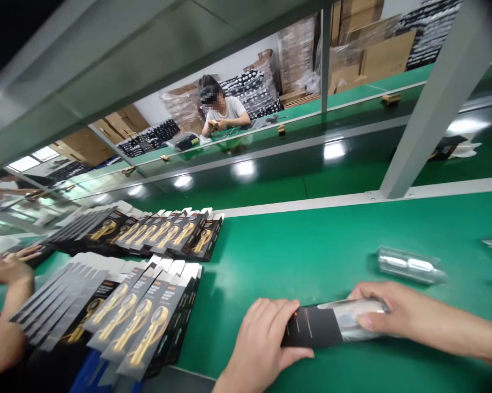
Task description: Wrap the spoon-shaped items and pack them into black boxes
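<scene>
Low and right of centre, my left hand (266,338) is wrapped round the left end of a black printed box (317,326), which lies nearly level above the green table (246,284). My right hand (381,311) grips a clear plastic-wrapped item (354,319) at the box's right end, thumb on top. Part of that item appears to be inside the box; its inner end is hidden. Behind my right hand, another wrapped silvery item (409,265) lies on the table.
Two rows of black boxes, a back row (164,232) and a front row (143,316), stand at left. A neighbour's arm (9,284) reaches in there. A grey post (430,103) rises from the rail before the conveyor (270,185). Across it sits a person (227,112).
</scene>
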Demonstrator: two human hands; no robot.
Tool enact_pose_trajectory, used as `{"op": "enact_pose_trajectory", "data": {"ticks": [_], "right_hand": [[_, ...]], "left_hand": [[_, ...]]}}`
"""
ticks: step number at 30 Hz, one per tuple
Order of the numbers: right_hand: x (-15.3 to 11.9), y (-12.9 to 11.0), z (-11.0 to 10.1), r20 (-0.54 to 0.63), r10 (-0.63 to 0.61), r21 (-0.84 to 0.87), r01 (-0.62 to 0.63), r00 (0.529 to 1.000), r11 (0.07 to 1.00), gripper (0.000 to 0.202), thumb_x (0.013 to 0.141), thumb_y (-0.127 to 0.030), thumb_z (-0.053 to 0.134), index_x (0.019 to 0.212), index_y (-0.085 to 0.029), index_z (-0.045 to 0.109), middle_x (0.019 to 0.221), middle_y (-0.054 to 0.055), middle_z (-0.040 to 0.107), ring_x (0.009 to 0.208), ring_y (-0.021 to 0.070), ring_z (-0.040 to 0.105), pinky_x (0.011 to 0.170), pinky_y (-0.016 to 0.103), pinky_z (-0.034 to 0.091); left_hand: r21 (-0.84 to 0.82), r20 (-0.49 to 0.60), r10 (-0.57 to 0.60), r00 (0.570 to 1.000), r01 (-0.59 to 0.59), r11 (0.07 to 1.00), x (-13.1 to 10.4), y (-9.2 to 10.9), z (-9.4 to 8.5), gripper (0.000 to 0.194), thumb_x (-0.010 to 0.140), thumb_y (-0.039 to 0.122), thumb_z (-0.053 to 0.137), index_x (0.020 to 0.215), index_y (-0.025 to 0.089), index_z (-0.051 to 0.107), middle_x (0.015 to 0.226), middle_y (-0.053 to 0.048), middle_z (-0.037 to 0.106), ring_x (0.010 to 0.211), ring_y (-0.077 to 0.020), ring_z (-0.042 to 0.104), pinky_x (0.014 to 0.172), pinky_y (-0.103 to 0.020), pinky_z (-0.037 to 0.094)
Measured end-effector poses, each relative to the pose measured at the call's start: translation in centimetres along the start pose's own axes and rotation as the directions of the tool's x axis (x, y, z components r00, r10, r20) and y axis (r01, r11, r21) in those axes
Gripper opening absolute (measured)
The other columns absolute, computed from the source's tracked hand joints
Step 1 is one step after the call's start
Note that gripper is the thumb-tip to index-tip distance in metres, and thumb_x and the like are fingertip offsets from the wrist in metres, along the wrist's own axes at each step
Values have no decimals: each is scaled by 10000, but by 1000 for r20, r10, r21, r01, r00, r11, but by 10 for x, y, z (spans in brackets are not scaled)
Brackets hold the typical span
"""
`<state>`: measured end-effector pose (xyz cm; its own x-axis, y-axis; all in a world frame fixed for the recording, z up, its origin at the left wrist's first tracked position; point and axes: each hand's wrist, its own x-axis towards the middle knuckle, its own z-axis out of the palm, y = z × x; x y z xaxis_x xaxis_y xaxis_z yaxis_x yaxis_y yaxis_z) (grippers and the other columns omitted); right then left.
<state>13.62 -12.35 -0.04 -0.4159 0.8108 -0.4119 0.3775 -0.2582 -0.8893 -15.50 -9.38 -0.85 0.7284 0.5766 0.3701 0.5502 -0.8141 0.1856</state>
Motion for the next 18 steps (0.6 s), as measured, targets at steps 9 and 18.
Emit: {"op": "enact_pose_trajectory", "data": {"ticks": [9, 18], "right_hand": [[25, 26, 39, -132, 29, 177, -6, 991, 984, 689, 722, -443, 684, 1289, -187, 389, 1023, 45, 621, 873, 217, 567, 726, 267, 438], [12, 4, 22, -246, 11, 3, -10, 969, 1000, 730, 833, -460, 586, 1448, -355, 206, 1202, 17, 582, 1038, 251, 551, 911, 369, 431]], "left_hand": [[132, 203, 99, 974, -127, 983, 11, 3, -12, 611, 779, 566, 563, 1206, 137, 482, 1025, -78, 665, 818, -234, 613, 766, -396, 501], [112, 125, 67, 990, -81, 990, 27, -16, -8, 547, 797, 538, 577, 1200, 183, 471, 1009, -62, 672, 849, -204, 624, 811, -364, 488]]}}
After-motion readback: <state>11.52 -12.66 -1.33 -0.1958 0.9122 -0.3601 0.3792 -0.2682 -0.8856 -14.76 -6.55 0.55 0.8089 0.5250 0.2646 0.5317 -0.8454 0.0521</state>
